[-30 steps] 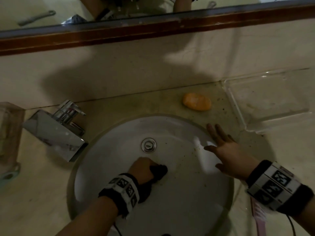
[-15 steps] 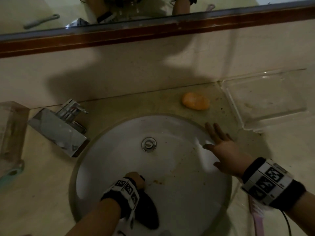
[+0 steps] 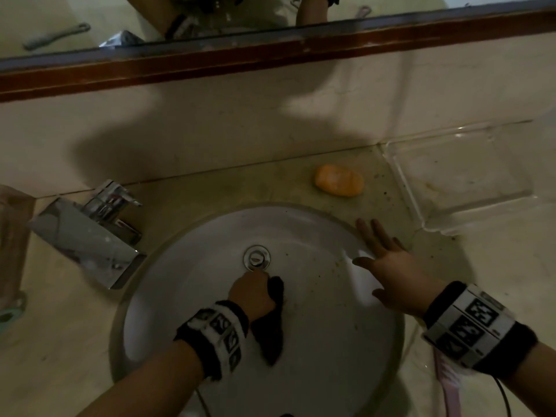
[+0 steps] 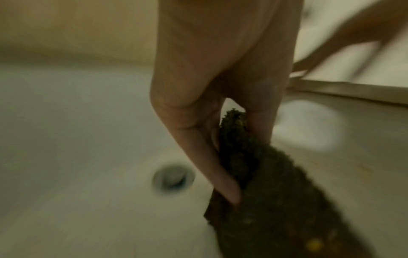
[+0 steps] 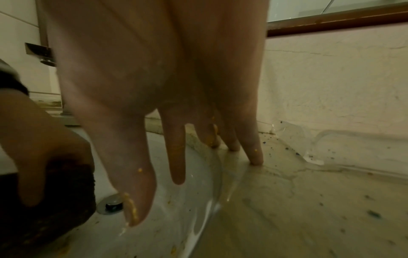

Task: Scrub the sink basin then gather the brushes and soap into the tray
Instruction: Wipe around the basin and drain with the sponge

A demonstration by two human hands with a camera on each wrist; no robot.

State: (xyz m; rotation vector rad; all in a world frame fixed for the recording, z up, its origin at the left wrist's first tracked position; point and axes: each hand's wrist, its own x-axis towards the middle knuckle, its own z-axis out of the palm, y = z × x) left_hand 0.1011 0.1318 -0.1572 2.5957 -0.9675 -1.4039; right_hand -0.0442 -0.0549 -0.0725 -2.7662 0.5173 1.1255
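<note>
The left hand (image 3: 251,293) has its grip curled round a dark scrubbing pad (image 3: 272,323), pressed low in the sink basin (image 3: 331,341) beside the drain (image 3: 256,257) to work the specks, while the right hand (image 3: 388,266), fingers straight and empty, seemingly braces on the rim, the soap (image 3: 338,180) on the tabletop (image 3: 210,188) near the tray (image 3: 481,203).

The left hand (image 3: 251,293) is curled with its fingers (image 4: 212,167) pinched closed, while the right hand (image 3: 391,266) lies flat, fingers (image 5: 176,157) spread straight.
</note>
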